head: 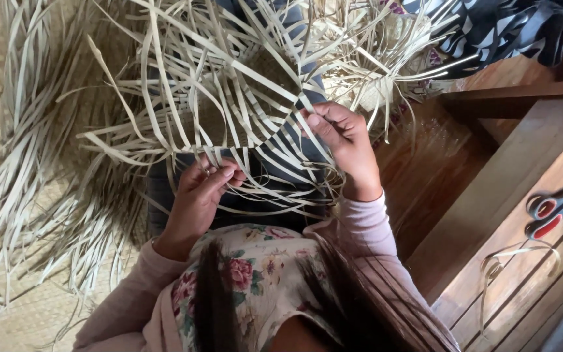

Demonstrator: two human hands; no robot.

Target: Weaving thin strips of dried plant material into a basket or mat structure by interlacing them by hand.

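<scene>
A half-woven piece of pale dried leaf strips [229,98] rests on my lap, its loose ends fanning out on all sides. My left hand [200,195] pinches a few strips at the weave's near edge, fingers closed on them. Over at the right edge, my right hand [343,140] grips other strips, thumb pressed on top. Both hands touch the same woven piece, about a hand's width apart.
A heap of loose leaf strips [40,163] lies to the left on a woven mat [14,306]. At right is a wooden bench [522,195] bearing red-handled scissors [555,205] and a curled strip [516,261]. A dark patterned cloth [503,26] sits top right.
</scene>
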